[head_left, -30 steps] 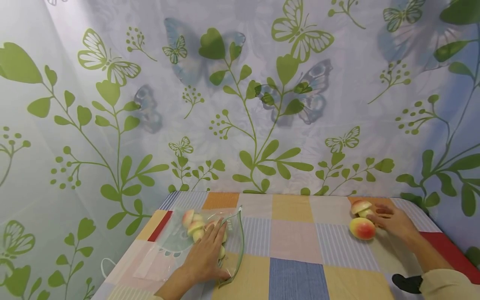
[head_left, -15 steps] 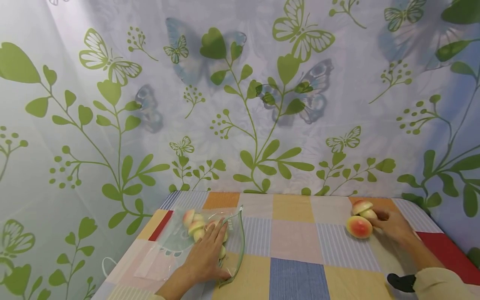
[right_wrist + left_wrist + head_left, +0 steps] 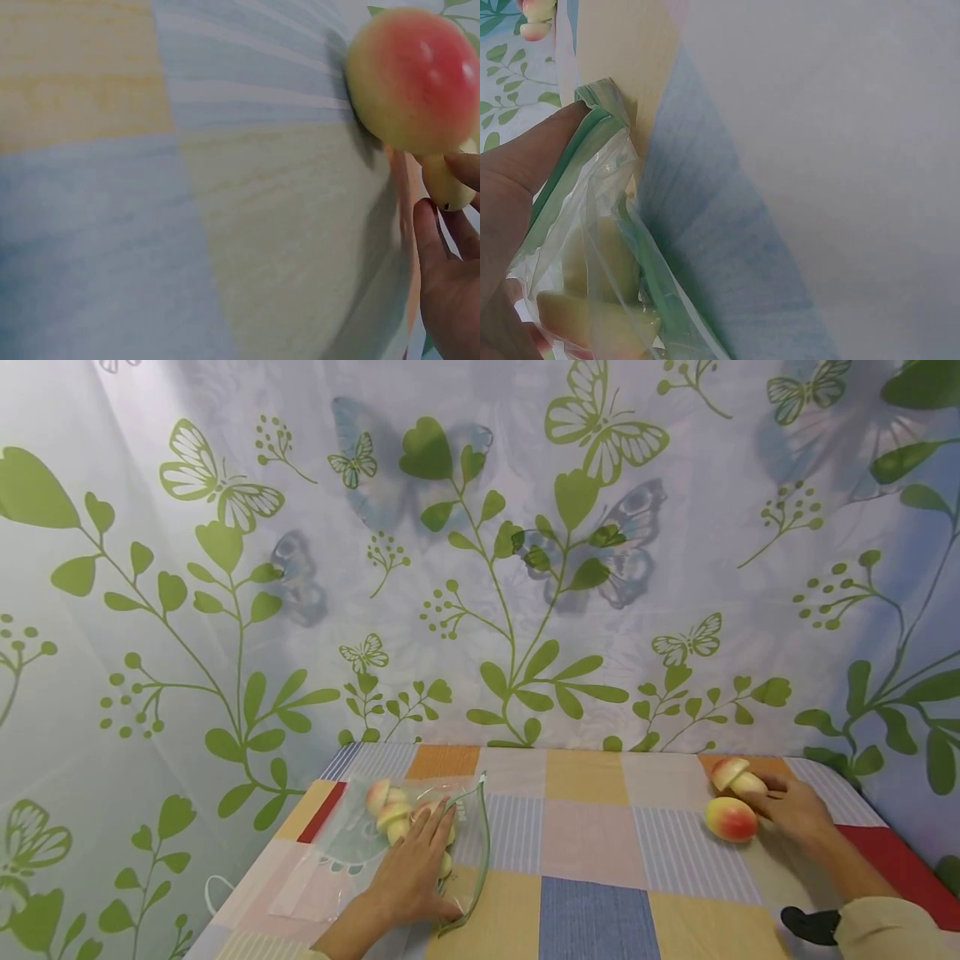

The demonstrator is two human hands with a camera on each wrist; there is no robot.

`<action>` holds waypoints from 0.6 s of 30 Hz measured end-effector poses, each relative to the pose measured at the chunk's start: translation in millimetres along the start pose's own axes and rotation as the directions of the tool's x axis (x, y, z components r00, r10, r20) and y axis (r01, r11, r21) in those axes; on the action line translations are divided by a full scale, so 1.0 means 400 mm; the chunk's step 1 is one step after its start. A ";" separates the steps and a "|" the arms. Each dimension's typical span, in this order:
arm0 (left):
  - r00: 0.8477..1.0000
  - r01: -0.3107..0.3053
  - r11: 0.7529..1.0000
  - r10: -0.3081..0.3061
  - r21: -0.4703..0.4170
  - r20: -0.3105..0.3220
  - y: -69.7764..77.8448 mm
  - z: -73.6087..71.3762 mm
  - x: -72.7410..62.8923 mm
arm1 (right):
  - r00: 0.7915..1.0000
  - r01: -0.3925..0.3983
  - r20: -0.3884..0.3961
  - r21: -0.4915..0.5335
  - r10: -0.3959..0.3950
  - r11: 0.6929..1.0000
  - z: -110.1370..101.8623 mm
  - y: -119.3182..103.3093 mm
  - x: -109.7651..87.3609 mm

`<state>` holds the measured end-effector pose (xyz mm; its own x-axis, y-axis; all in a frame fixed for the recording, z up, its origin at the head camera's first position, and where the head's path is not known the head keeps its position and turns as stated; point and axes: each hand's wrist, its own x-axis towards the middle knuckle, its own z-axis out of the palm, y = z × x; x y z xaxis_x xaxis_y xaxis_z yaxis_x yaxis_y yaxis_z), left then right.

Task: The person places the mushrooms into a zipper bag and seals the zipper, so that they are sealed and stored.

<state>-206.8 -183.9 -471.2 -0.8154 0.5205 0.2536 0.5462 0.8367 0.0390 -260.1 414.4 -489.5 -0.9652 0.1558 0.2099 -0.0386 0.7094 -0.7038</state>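
Note:
My left hand (image 3: 408, 872) lies over a clear zip bag (image 3: 472, 860) with a green-edged opening, its fingers straight. In the left wrist view the thumb (image 3: 551, 150) stretches along the bag's green rim (image 3: 592, 124). Inside the bag are several toy mushrooms (image 3: 393, 818) with pale stems and reddish caps. On the far right, my right hand (image 3: 798, 810) pinches the stem of a toy mushroom (image 3: 733, 775) lying tilted. Thumb and fingers meet that pale stem (image 3: 446, 184) in the right wrist view. Just in front sits another mushroom (image 3: 731, 820), its yellow-red cap showing.
A patchwork cloth (image 3: 592, 843) covers the table. Behind it hangs a curtain (image 3: 480, 568) printed with leaves and butterflies. A white loop of cord (image 3: 213, 893) shows past the table's left edge. A black strap end (image 3: 810, 927) sticks out by the right sleeve.
My right hand's fingers have come in onto the far mushroom's stem, and that mushroom has tilted toward the hand. The nearer mushroom has rocked and shifted slightly right. My left hand stays put.

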 end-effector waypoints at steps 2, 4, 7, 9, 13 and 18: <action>1.000 0.002 1.000 -0.002 -0.006 0.001 0.001 -0.002 0.000 | 1.000 0.027 -0.015 0.000 -0.027 1.000 -0.010 -0.003 0.001; 1.000 0.004 1.000 -0.003 -0.012 0.005 0.002 -0.004 0.000 | 0.999 0.048 -0.025 0.032 -0.047 0.998 -0.019 -0.005 0.000; 1.000 0.005 1.000 -0.005 -0.024 0.009 0.005 -0.006 0.000 | 0.995 0.084 -0.050 0.061 -0.081 0.995 -0.032 -0.007 -0.002; 1.000 0.005 1.000 -0.005 -0.029 0.011 0.007 -0.008 0.002 | 0.994 0.096 -0.055 0.069 -0.093 0.993 -0.041 -0.011 -0.003; 1.000 0.001 1.000 0.000 -0.028 0.022 0.011 -0.012 0.005 | 0.996 0.086 -0.042 0.053 -0.084 0.995 -0.054 -0.029 -0.004; 0.999 0.002 0.999 -0.001 -0.036 0.037 0.015 -0.016 0.004 | 0.998 0.051 -0.025 0.069 -0.049 0.996 -0.059 -0.052 -0.006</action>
<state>-203.8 -179.1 -464.4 -0.8224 0.5257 0.2174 0.5510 0.8312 0.0743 -251.1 415.6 -459.4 -0.9553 0.1382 0.2613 -0.1051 0.6675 -0.7372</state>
